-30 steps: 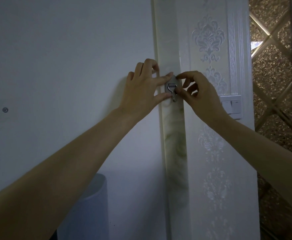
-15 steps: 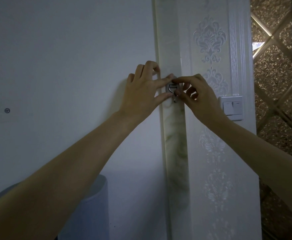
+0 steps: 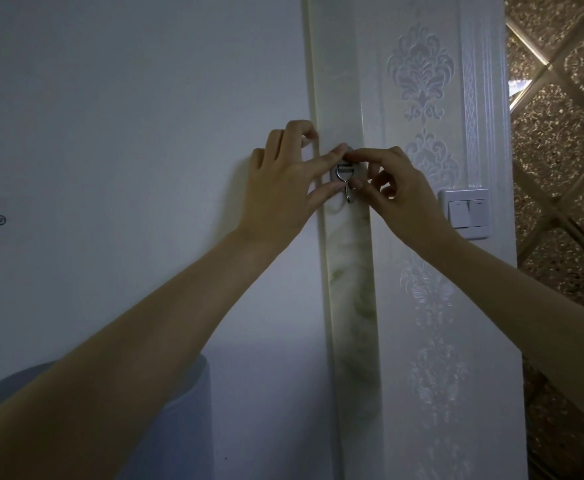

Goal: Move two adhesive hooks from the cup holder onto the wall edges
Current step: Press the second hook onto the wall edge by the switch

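Up against the glossy marbled trim strip [image 3: 347,271], the adhesive hook [image 3: 344,176] sits framed by both hands, its backing plate flat on the strip and its small bent metal hook hanging just below the fingertips. On one side, the left hand [image 3: 283,188] pinches the plate's edge between forefinger above and thumb below, with the remaining fingers curled against the plain matte wall [image 3: 110,133] behind it. Opposite, the right hand [image 3: 397,195] meets it: its forefinger touches the left forefinger over the plate's top edge, its thumb presses near the dangling hook, and the other fingers are folded loosely into the palm. Between the two pinches only the shiny centre of the plate and the curved wire show; the plate's outline is mostly hidden. Just past the right wrist a white two-rocker light switch [image 3: 465,213] is mounted on embossed wallpaper [image 3: 422,81] with raised damask motifs. Farther that way stands a panel of glittery gold diamonds [image 3: 553,150] divided by bevelled strips. Below the left forearm a rounded pale-blue object [image 3: 186,410] is dim and unclear.
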Demonstrator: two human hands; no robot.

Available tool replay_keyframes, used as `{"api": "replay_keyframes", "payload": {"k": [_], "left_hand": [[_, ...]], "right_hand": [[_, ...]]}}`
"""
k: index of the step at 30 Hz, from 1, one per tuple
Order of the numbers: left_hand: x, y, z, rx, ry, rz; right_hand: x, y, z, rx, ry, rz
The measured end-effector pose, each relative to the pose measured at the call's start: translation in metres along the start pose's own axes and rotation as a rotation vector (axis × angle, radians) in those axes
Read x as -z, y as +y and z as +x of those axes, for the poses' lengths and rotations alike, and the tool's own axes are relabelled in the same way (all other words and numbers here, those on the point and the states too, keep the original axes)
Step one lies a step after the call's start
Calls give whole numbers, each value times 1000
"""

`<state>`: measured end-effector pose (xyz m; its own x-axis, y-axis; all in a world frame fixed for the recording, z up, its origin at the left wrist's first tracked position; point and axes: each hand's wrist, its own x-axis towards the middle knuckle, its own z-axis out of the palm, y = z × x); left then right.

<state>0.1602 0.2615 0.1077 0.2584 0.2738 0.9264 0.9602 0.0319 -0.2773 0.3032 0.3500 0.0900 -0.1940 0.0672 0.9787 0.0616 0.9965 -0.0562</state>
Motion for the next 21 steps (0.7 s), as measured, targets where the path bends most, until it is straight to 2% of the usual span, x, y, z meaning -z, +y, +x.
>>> {"api": "replay_keyframes", "payload": {"k": [15,21], "left_hand": [[16,0,3,-46,-111,-35],[27,-9,-8,-29,-160,-163]], "right_hand": [[5,0,1,-54,-64,-88],[11,-4,-4,-46,-53,-202]]}}
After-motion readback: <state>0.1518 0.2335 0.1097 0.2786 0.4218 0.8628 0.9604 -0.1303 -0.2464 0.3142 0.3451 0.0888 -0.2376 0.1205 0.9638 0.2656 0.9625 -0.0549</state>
